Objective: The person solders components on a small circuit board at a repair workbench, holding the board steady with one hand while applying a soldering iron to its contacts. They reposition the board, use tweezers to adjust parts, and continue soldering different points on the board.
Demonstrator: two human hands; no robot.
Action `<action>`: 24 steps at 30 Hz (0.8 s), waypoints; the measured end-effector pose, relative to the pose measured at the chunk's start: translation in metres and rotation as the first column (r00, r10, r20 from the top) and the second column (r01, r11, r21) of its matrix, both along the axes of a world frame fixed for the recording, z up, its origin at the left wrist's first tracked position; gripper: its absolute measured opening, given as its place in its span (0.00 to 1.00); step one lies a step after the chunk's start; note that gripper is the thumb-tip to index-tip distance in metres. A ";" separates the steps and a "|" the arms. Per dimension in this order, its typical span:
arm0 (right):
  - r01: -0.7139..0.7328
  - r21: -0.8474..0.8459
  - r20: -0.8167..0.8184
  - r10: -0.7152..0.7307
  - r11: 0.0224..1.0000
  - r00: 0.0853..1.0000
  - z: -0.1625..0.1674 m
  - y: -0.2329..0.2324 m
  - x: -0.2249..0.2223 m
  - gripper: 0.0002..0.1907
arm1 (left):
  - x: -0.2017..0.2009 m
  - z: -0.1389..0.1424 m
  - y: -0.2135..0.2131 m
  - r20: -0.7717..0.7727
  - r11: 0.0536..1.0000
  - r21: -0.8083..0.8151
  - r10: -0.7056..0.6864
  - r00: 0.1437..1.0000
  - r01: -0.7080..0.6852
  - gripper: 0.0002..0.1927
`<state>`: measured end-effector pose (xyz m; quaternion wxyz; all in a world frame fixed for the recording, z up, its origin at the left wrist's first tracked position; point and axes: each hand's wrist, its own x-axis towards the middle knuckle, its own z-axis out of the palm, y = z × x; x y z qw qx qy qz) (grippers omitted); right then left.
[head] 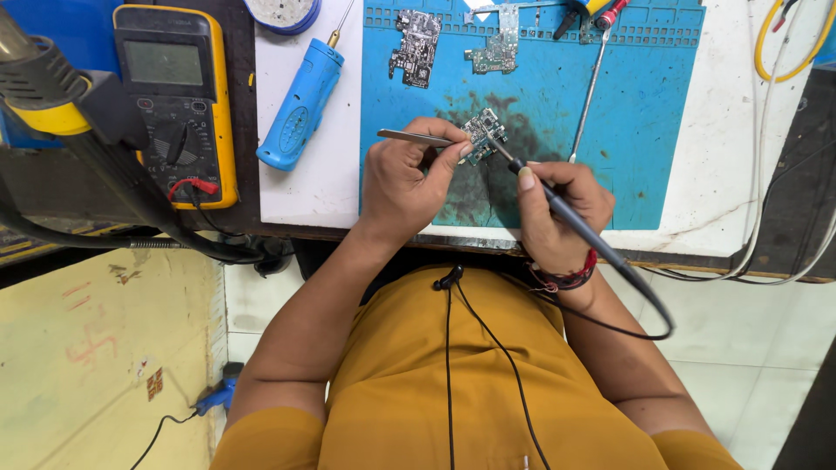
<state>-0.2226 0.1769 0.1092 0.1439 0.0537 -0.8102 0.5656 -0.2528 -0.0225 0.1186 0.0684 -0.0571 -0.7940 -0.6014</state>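
Blue mat point(644, 130) on counter: your left hand point(405, 178) pinches tweezers point(418, 137) on small circuit board point(482, 135); right hand point(557, 209) clamps soldering iron point(557, 207), tip at board. Tweezers slipping could shift board, smear solder.

Head view, steeply down, seemingly close

This is an electronics repair workshop. The table point(723, 157) carries a blue heat-proof work mat point(644, 113) stained dark in the middle, with bare circuit boards point(416, 45) lying on it, and beside it stand a yellow digital multimeter point(178, 96) with its dial and a red probe plug, and a blue pen-shaped tool point(300, 104). A hot-air nozzle on a thick black hose point(52, 83), a soldering iron point(566, 218) on its black lead and loose cables at the table's edge point to the same trade.
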 end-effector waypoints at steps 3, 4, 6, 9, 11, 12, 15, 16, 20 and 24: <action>0.001 0.050 0.019 -0.002 0.999 1.000 -0.003 0.002 0.001 0.05 | 0.001 0.001 0.001 -0.002 1.000 -0.017 0.001 1.000 -0.001 0.04; -0.009 0.035 0.028 0.008 0.999 1.000 -0.004 0.003 0.001 0.05 | 0.001 0.001 0.002 -0.003 1.000 -0.012 0.000 1.000 0.000 0.03; -0.031 0.005 0.045 0.030 1.000 0.999 -0.005 0.004 0.001 0.05 | 0.001 0.001 0.002 -0.008 1.000 -0.016 0.001 1.000 -0.001 0.03; -0.049 0.048 0.022 0.048 0.998 0.999 -0.003 0.006 0.001 0.06 | 0.001 0.001 0.002 -0.001 1.000 -0.025 0.006 1.000 -0.006 0.03; -0.034 0.059 0.029 0.033 0.998 0.999 -0.002 0.005 0.001 0.05 | 0.001 0.001 0.003 0.030 1.000 -0.011 0.004 1.000 -0.004 0.03; -0.027 0.064 0.034 0.025 0.998 0.999 -0.001 0.005 0.001 0.05 | 0.002 0.001 0.003 0.024 1.000 -0.009 0.004 1.000 -0.004 0.03; -0.057 0.056 0.014 0.056 0.997 0.998 0.000 0.005 0.001 0.05 | 0.002 0.000 0.004 0.006 1.000 -0.006 0.005 1.000 -0.005 0.03; -0.046 0.058 0.020 0.045 0.997 0.999 0.001 0.005 0.001 0.05 | 0.003 0.000 0.004 0.004 1.000 -0.006 0.006 1.000 -0.006 0.03; -0.037 0.075 0.039 0.035 0.997 0.999 0.002 0.004 0.001 0.05 | 0.002 -0.001 0.004 0.005 1.000 0.001 0.005 1.000 -0.005 0.03; -0.023 0.060 0.037 0.021 0.998 0.999 0.003 0.003 0.001 0.05 | 0.003 0.000 0.004 0.002 1.000 0.003 0.006 1.000 -0.006 0.03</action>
